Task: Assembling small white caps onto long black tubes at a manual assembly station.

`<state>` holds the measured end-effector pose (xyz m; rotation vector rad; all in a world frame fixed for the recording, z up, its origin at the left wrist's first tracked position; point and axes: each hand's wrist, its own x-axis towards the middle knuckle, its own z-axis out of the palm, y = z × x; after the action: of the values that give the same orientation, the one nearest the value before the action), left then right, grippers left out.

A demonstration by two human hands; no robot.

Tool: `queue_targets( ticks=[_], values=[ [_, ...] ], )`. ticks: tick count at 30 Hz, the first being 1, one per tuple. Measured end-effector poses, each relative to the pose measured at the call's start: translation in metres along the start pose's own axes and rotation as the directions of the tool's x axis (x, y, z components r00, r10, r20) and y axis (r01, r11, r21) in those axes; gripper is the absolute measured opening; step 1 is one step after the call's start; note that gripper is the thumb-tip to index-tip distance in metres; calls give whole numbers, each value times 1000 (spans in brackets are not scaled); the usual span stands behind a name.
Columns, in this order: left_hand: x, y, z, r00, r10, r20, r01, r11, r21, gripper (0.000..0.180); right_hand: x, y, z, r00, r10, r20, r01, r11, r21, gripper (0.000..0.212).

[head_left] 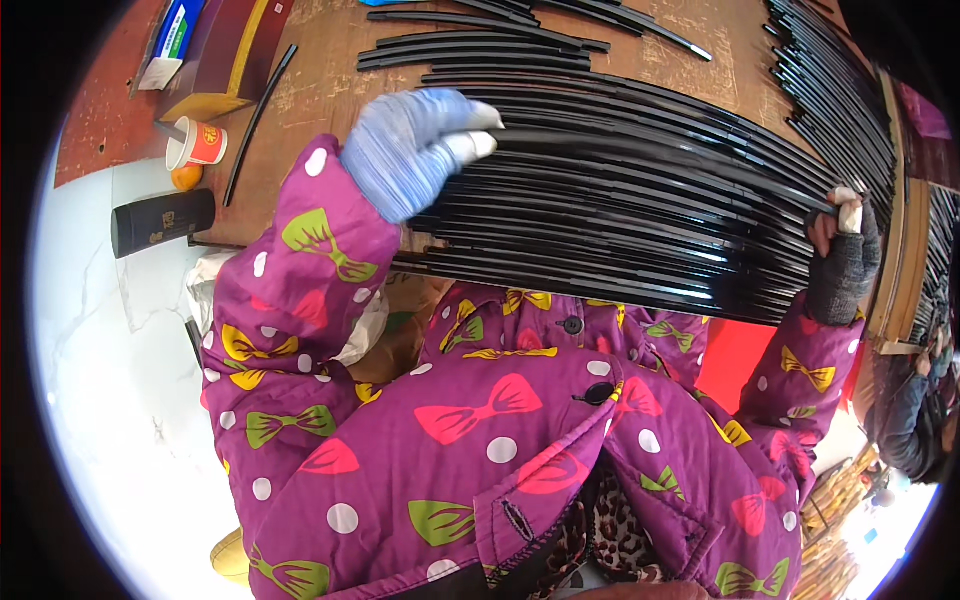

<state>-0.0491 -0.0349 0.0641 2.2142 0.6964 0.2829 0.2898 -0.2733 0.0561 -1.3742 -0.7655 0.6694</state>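
My left hand (415, 145), in a pale blue glove with white fingertips, pinches the left end of a long thin black rod (640, 150). At the rod's other end my right hand (846, 240), in a dark grey glove with bare fingertips, is closed on it. The rod looks smeared by motion and spans the gap between both hands. Beneath it many similar black rods (600, 225) lie side by side in a wide layer, roughly parallel to it. Their near edge is close to my body.
More black rods lie at the brown table's (330, 60) far side and in a stack (835, 90) at the right. A single rod (258, 125), a paper cup (207, 143), an orange fruit (187, 177) and a black case (163, 222) are at the left. Another person's sleeve (900, 415) shows far right.
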Motion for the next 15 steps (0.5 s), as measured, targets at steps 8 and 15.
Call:
queue_targets(
  ticks=[8,15],
  values=[
    [11,16,19,972,233,-31,-224,959,171,18,-23,-12,89,996,59,72,-37,960,-277,26],
    [13,17,15,974,220,47,-225,958,176,18,-27,-20,116,961,228,157,-201,965,-168,24]
  ],
)
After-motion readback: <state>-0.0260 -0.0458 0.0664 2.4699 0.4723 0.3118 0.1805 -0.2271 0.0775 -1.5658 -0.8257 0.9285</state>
